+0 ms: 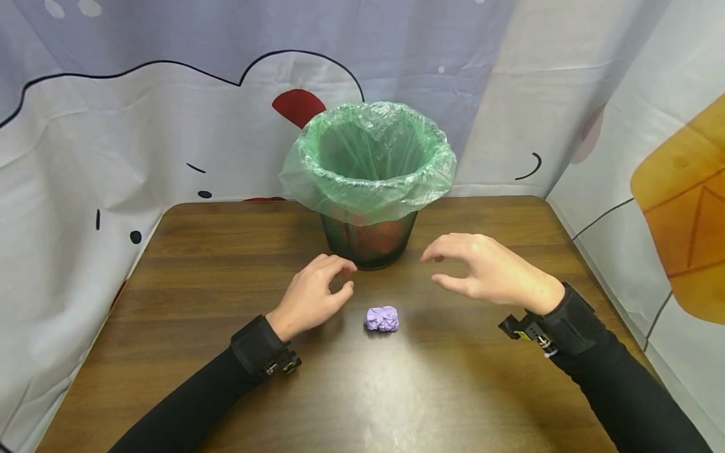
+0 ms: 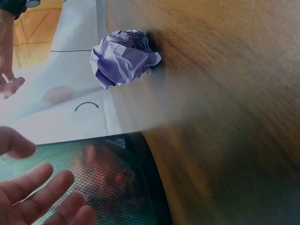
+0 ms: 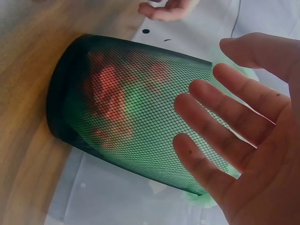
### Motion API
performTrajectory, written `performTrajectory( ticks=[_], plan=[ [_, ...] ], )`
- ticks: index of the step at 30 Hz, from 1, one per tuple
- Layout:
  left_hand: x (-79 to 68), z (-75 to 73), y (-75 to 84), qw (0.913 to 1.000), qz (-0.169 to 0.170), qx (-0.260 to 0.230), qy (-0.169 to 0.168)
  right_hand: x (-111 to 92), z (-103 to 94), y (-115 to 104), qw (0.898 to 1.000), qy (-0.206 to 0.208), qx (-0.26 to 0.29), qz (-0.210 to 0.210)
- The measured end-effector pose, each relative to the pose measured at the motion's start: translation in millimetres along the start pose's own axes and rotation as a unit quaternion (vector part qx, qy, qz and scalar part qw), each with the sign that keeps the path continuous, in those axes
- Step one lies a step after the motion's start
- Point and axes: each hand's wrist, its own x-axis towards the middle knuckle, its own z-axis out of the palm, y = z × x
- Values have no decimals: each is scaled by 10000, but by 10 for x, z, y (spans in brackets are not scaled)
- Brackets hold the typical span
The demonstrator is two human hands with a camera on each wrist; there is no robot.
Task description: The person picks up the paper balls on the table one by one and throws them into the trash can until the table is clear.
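A crumpled ball of lilac paper [image 1: 382,319] lies on the wooden table between the two hands, touched by neither. To its left, the left hand [image 1: 314,292] hovers over the table, fingers loosely bent and nothing in them. The right hand [image 1: 481,267] is held up on the other side, its thumb apart from the relaxed fingers, also without anything in it. Behind the paper stands a dark mesh waste bin [image 1: 368,239] lined with a green plastic bag [image 1: 368,195]. Through the mesh in the right wrist view, reddish crumpled shapes [image 3: 110,93] show low inside the bin.
The brown wooden table [image 1: 226,352] ends at a patterned white and lilac curtain [image 1: 141,138] behind and at the sides. The bin stands near the table's back edge, its bag folded out over the rim. Each wrist wears a black strap with a small camera.
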Motion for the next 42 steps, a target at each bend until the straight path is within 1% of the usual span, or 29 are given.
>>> performTrajectory(
  ticks=[5,10,13,17,20,26,33,38,42],
  plan=[
    [49,35,79,9986,277,88,-450,-51,46,1,9999,-45,79,102],
    [96,76,153,9934,541,264,-980,-85,91,1,9998,-98,109,130],
    [114,111,189,9880,665,316,-1361,-99,107,1,9998,-93,122,144],
    [128,189,231,9772,854,392,-1905,-117,129,7,9997,-103,174,161],
    [127,260,259,9705,956,478,-2163,-128,152,16,9996,-111,192,150],
    [110,366,306,9632,1092,688,-2358,-142,176,23,9996,-97,210,153],
    [94,422,333,9578,1207,840,-2470,-162,209,29,9996,-75,245,138],
    [79,447,327,9572,1282,874,-2444,-172,237,45,9994,-77,288,151],
    [67,464,318,9581,1222,802,-2464,-190,255,53,9994,-65,296,183]
  ],
)
